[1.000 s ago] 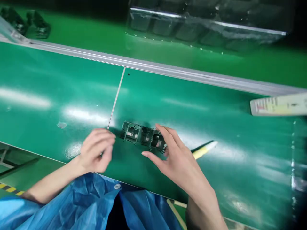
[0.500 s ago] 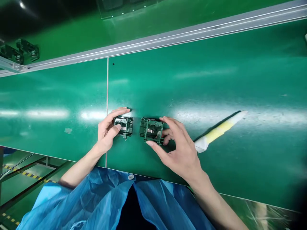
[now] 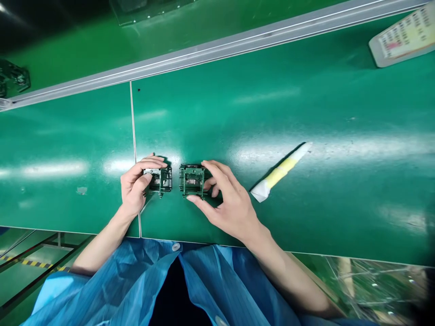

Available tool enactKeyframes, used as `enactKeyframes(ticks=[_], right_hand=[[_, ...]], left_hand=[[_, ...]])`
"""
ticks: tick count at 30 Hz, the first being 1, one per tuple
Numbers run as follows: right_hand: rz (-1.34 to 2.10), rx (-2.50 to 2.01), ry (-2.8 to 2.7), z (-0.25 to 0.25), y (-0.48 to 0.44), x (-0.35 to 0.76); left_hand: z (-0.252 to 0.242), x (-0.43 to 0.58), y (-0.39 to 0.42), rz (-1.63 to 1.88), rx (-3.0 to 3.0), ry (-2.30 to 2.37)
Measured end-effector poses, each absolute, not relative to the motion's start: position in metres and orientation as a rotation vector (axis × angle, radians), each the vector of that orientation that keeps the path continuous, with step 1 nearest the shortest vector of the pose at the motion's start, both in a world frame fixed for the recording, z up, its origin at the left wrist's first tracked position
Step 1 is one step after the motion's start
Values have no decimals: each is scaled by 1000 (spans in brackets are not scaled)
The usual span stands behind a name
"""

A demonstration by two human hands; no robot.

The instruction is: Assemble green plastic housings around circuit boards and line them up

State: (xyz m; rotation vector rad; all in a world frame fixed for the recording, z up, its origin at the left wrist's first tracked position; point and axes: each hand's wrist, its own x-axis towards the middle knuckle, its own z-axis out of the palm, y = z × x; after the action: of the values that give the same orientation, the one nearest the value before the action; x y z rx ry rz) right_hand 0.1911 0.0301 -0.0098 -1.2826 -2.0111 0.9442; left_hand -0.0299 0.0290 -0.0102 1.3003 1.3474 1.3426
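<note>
From my head, I see my left grip (image 3: 132,188) closed around a small dark-green open-framed block (image 3: 159,181), my thumb on its left end and my fingers along its far side. My right grip (image 3: 229,199) spans a second dark-green boxy frame (image 3: 192,181) at its right end, thumb at the near edge, forefinger at the far. Both pieces sit over the glossy green worktop (image 3: 322,217), facing each other across a narrow gap.

Holding one component (image 3: 166,179) just left of a second component (image 3: 192,181), with a stick (image 3: 281,173) farther right on the desk (image 3: 306,217) and a rail (image 3: 204,57) running along behind.
</note>
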Motion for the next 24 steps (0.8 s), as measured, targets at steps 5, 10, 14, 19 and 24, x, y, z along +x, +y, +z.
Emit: enactKeyframes(ticks=[5,10,14,19,24], right_hand=[[934,-1272,-2008,-10,30,190],[902,-1225,-2035,-7,31,194],[846,-1266,-2077,-4,33,202],[757,-1276,-2144,-5,33,196],[428,-1186,-2280,14,35,173]], left_hand=[[-9,-29,27,1320,1366,1355],[-12,-36,22,1301,1392,1329],[-11,-56,9,1212,1480,1240],[-8,-71,-4,914,1665,1328],[-6,-66,-2,864,1601,1391]])
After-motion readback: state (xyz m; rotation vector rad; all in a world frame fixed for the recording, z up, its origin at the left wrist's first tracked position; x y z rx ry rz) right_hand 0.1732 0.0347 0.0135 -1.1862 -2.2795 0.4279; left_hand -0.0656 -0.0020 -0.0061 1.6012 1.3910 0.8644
